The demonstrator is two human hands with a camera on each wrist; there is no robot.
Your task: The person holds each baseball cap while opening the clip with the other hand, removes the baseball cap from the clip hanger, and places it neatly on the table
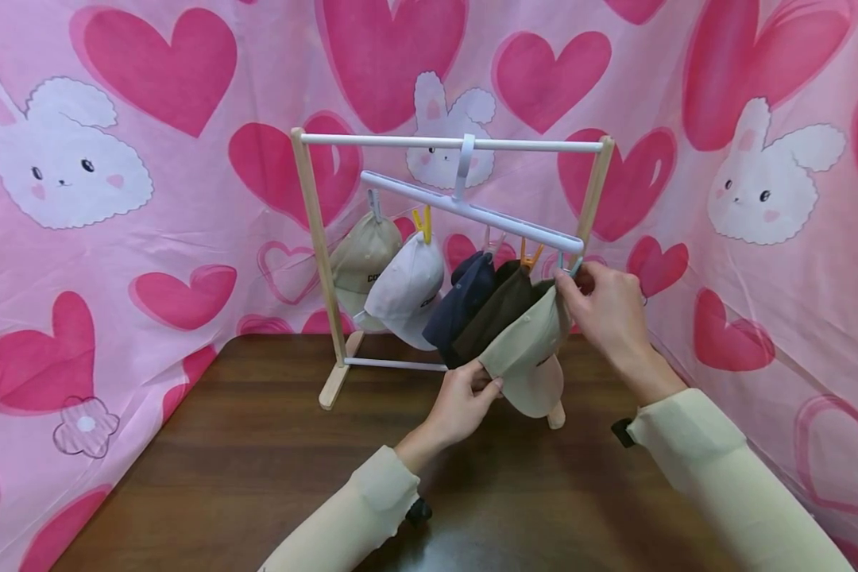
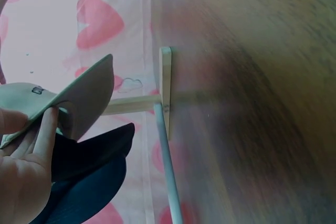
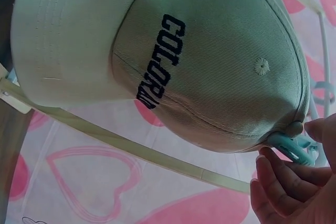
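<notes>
A beige baseball cap (image 1: 525, 342) with dark lettering hangs at the low right end of a tilted white hanger (image 1: 486, 216). My left hand (image 1: 461, 403) pinches this cap's edge between thumb and fingers; in the left wrist view the fingers reach under its brim (image 2: 93, 100). At the top of the crown, my right hand (image 1: 608, 314) pinches a light blue clip (image 3: 290, 148), whose tip meets the fabric beside the crown button. Close behind are a dark brown cap (image 1: 496, 310) and a navy cap (image 1: 465, 298).
A wooden rack with a white top bar (image 1: 372, 141) carries the hanger by its hook. Toward the left end hang a white cap (image 1: 407, 290) on a yellow clip (image 1: 427, 224) and a khaki cap (image 1: 365, 250). An orange clip (image 1: 529, 256) holds the brown cap. The rack stands on a wooden table (image 1: 257, 445).
</notes>
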